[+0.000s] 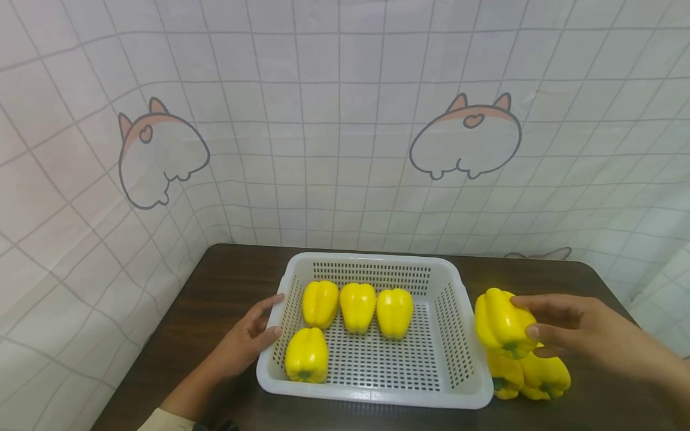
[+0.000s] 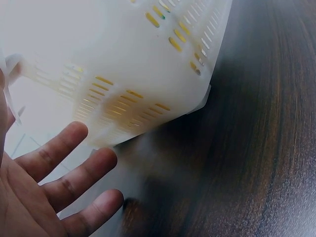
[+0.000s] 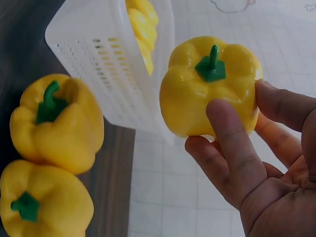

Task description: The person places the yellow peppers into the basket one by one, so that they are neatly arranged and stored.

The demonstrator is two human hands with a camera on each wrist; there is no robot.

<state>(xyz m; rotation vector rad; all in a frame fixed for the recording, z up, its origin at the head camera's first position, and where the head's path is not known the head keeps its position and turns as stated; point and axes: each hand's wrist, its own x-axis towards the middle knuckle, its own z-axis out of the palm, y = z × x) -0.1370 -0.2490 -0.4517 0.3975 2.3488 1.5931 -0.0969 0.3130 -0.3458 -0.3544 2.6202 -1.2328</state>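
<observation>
My right hand (image 1: 574, 323) pinches a yellow bell pepper (image 3: 210, 89) with a green stem, held up just right of the white basket (image 1: 372, 395). Thumb and fingers press its sides in the right wrist view. Below it, two more yellow bell peppers (image 3: 57, 123) lie side by side on the table. My left hand (image 1: 245, 341) touches the basket's left rim with thumb and index finger. Its other fingers (image 2: 81, 180) are loosely extended beside the basket's outer wall in the left wrist view. Inside the basket sit several yellow bell peppers (image 1: 357, 306), most toward the left.
The slotted basket stands on a dark wood-grain table (image 1: 237, 272). Behind the table hangs a white grid-patterned curtain (image 1: 345, 149) with cartoon animal prints. A thin cable (image 1: 539, 256) lies along the table's back edge at the right.
</observation>
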